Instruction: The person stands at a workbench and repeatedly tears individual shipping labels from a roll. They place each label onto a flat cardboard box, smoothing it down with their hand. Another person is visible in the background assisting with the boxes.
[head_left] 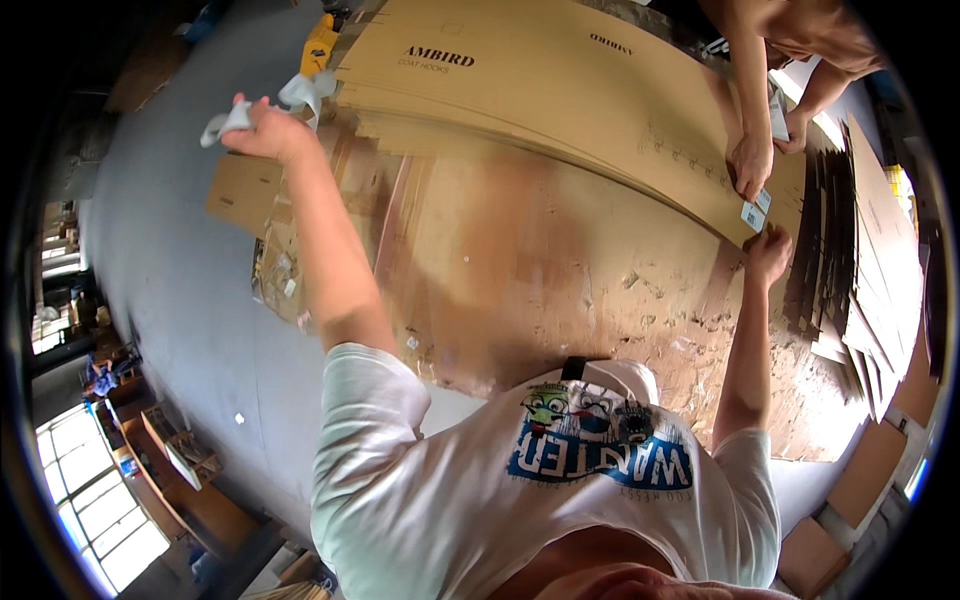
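My left hand is stretched out past the far left end of the cardboard, its fingers closed around a crumpled pale strip that trails off to the right. A flat, folded cardboard box with dark print lies across the far side of the table, on top of other flat sheets. At its near right corner sits a small white label. My right hand is closed on the box's edge there, just below the label. A co-worker's hand presses by the label's upper edge.
The worn wooden tabletop lies between my arms. Many flat cardboard sheets are stacked at the right. The co-worker's other hand is by a pale sheet at the upper right. A yellow object is at the far left corner.
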